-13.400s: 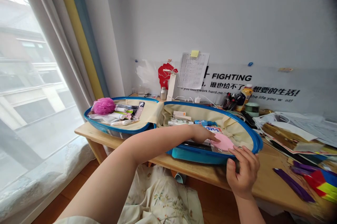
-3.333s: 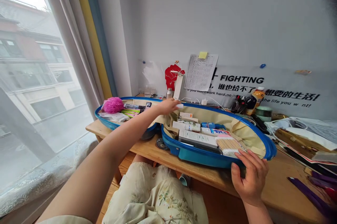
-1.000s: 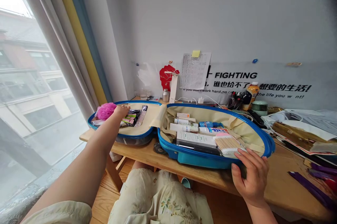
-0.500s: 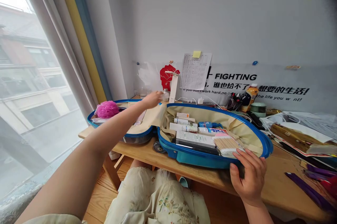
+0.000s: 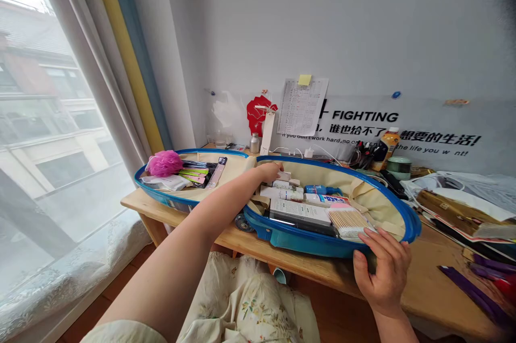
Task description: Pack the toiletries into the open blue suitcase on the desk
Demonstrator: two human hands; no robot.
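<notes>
An open blue suitcase (image 5: 318, 249) lies on the wooden desk, its beige-lined halves side by side. My left hand (image 5: 270, 171) reaches into the back left corner of the right half, fingers closed at a small white box (image 5: 284, 176); its fingertips are partly hidden. White tubes, a blue bottle (image 5: 322, 190), a grey-white box (image 5: 300, 211) and a pack of cotton swabs (image 5: 350, 220) fill that half. My right hand (image 5: 382, 268) rests on the front right rim, fingers spread, near the swabs. The left half holds a pink bath puff (image 5: 164, 163) and flat packets (image 5: 195, 173).
Behind the suitcase stand a silver-capped bottle (image 5: 254, 143) and a white lamp (image 5: 267, 133). To the right are an orange-labelled bottle (image 5: 386, 148), a green jar (image 5: 399, 167), pens, cables, a brown pouch (image 5: 447, 204) and purple strips (image 5: 471, 292) on the desk (image 5: 431, 273).
My left hand has moved right and down, from near the small bottle behind the suitcase to the right half's back corner. The view has shifted slightly. My right hand stays on the rim.
</notes>
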